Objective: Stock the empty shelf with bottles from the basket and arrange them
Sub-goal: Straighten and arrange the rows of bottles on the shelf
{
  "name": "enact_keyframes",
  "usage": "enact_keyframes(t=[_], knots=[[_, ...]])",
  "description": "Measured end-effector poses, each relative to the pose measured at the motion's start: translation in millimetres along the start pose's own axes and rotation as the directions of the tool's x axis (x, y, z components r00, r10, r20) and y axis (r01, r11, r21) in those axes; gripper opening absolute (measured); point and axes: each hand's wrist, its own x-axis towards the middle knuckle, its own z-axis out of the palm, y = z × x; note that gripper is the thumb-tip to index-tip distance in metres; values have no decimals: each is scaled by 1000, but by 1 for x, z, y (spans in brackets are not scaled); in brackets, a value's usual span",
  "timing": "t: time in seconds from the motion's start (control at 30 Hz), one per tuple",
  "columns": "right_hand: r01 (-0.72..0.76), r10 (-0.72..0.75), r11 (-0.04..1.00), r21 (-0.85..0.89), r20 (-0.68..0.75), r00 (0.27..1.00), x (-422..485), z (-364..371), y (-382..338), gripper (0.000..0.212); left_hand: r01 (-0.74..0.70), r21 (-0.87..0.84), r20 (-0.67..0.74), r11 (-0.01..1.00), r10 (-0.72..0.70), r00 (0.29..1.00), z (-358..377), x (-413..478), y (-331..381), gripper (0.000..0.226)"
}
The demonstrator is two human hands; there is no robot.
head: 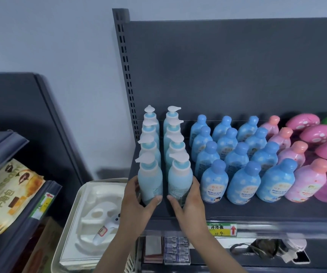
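Holding the front pair: left grip (137, 198) curls round the left pale-blue plastic pump bottle (150, 180), right grip (188, 198) round the right pale-blue plastic pump bottle (179, 180). Both stand upright at the front edge of the dark grey metal shelf (257, 209), heading two rows. Right of the grips: blue-capped round bottles (241, 180), then pink round bottles (306, 182). Below-left: cream plastic basket (70, 223). Far left: pale painted wall (70, 46).

Left hand (137, 200) grips left front pump bottle (151, 180), right hand (188, 200) grips right front pump bottle (179, 179). Both upright, at left end of shelf (257, 210). Two rows, four deep. Blue-capped bottles (241, 182) just right, pink bottles (304, 182) beyond. Basket (68, 227) lower left.
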Motion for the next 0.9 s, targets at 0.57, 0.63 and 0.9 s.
enact_keyframes(t=[0.57, 0.63, 0.9], knots=[[195, -143, 949, 248, -211, 967, 22, -90, -110, 48, -85, -136, -149, 987, 64, 987, -49, 44, 60, 31], [32, -27, 994, 109, -40, 999, 80, -100, -121, 43, -23, -46, 13, 999, 24, 1000, -51, 73, 70, 32], [-317, 489, 868, -382, 550, 677, 150, -56, -90, 33, 58, 208, 368, 976, -133, 920, -36, 116, 68, 25]])
